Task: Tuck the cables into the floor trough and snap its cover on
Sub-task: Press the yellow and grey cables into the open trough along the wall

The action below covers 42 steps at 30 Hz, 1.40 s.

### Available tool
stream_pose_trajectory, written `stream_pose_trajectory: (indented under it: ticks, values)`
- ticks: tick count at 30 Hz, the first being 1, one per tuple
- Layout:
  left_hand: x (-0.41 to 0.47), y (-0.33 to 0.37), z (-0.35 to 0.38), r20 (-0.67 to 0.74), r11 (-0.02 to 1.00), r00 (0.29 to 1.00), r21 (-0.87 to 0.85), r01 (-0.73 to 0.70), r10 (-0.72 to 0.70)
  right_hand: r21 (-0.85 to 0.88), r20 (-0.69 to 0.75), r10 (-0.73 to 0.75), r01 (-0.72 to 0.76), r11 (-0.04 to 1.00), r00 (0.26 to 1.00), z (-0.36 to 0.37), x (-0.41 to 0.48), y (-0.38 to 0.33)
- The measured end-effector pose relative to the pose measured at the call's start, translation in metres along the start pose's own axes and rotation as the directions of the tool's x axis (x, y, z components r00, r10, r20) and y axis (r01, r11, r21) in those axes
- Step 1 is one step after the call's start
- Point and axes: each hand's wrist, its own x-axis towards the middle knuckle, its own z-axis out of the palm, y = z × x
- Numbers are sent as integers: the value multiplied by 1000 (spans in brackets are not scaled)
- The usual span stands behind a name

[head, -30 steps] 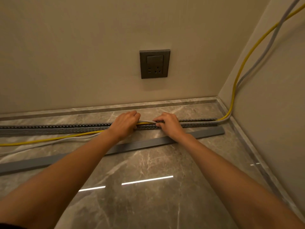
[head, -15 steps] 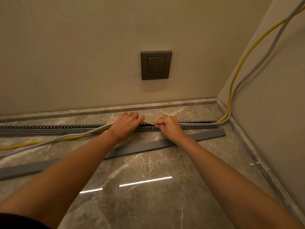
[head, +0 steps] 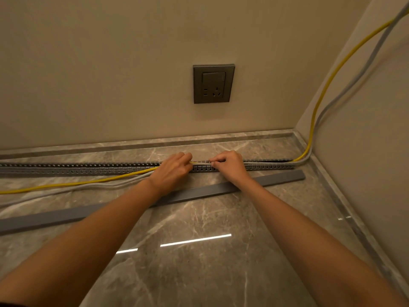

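Head view is showing the floor (head: 199, 273) carrying the slotted trough (head: 88, 168) lengthwise left to right beside the wall, its loose cover (head: 199, 192) lying nearly parallel just in front. Cables (head: 66, 185) are trailing out leftward, while the left hand (head: 172, 171) and right hand (head: 230, 165) are pinching them at mid-trough.

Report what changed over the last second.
The left hand slid slightly right along the trough. The grey cable left of it, lifted toward the trough half a second ago, has dropped back to the floor beside the yellow cable. The right hand stayed put; both still grip the yellow cable; the cover still lies loose on the floor.
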Motion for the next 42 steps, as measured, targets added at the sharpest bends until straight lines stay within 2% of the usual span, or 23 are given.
stream_pose_trajectory:
  ticks: [4,8,9,11,14,18,21,23,30,34,39,42]
  values:
    - [9,6,-9,122,978,977,-93,185,-173,59,-2,133,-133,989,991,7,7,-5]
    - [21,12,-9,237,938,922,-91,334,-305,64,29,193,-194,979,981,8,11,-9]
    - [22,15,-10,230,941,927,-94,324,-297,70,35,187,-189,979,982,8,10,-9]
    - [21,17,-9,105,962,966,-118,247,-236,83,43,169,-172,982,985,8,9,-8]
    - [13,17,0,56,970,982,-157,185,-179,63,50,143,-146,987,988,7,10,-6]
    - [13,20,-1,74,953,977,-218,210,-198,75,64,118,-122,990,991,6,10,-5]
    - [25,19,-6,232,937,930,-137,322,-286,80,57,100,-105,991,993,5,8,-5]
    - [29,21,-10,287,938,913,-104,331,-290,38,48,83,-85,996,995,2,8,-6]
    - [36,31,-16,283,947,913,-43,318,-294,-269,-76,-118,93,959,990,-44,-7,14]
    - [53,51,-21,250,960,941,-104,260,-228,-465,15,-138,129,876,990,-70,-16,32]
    - [77,76,-22,288,941,946,-251,226,-151,-489,43,-141,143,860,989,-78,-25,41]
    - [84,81,-18,292,926,939,-272,262,-180,-489,58,-128,140,861,990,-77,-24,43]
